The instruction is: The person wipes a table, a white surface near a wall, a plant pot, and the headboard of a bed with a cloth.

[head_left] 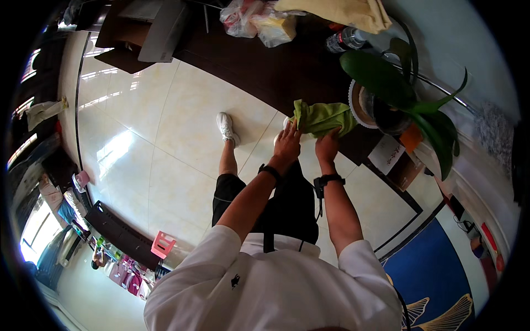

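Left hand (287, 144) and right hand (328, 146) hold green cloth (326, 117).
Exact finger placement hard to make out; cloth lies just beyond both hands.

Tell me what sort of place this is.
Probably a room in a home: there's a leafy potted plant, a long dark tabletop and a small pink stool on glossy floor tiles.

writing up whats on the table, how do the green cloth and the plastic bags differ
The green cloth is opaque, while the plastic bags are partly see-through, with something yellow showing. The left hand and right hand touch the cloth; neither touches the bags. The cloth lies beside the potted plant; the bags are well to its left. Both are creased and on the dark table.
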Demonstrator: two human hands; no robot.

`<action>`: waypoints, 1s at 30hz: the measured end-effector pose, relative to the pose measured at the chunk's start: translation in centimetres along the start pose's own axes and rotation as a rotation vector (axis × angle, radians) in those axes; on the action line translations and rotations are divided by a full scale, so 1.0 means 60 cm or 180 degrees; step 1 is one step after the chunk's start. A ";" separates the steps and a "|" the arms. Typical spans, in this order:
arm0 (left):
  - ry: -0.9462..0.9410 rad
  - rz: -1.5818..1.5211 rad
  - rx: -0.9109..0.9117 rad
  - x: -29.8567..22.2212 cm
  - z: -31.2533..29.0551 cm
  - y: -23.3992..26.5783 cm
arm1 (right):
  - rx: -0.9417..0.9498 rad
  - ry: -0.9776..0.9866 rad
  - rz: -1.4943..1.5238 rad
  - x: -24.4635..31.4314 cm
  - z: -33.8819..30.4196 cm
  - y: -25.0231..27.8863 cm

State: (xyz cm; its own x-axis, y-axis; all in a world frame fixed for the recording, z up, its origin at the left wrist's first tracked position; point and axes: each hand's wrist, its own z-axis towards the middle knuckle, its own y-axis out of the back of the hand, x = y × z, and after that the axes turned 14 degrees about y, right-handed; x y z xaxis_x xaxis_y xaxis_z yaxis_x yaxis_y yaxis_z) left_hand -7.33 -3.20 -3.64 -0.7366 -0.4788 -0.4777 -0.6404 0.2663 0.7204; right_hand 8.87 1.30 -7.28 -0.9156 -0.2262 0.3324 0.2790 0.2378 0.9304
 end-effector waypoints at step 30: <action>0.0234 0.0907 -0.0998 0.373 0.270 0.347 | 0.0449 0.0926 -0.0131 0.440 0.234 -0.062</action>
State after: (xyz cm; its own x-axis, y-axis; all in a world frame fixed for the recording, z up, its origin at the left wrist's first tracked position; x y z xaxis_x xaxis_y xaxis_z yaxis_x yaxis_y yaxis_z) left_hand -40.71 5.18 -7.48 -0.8496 -0.4844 -0.2087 -0.3081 0.1347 0.9418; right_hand -20.42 7.72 -4.13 -0.7985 -0.4940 0.3441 0.1819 0.3469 0.9201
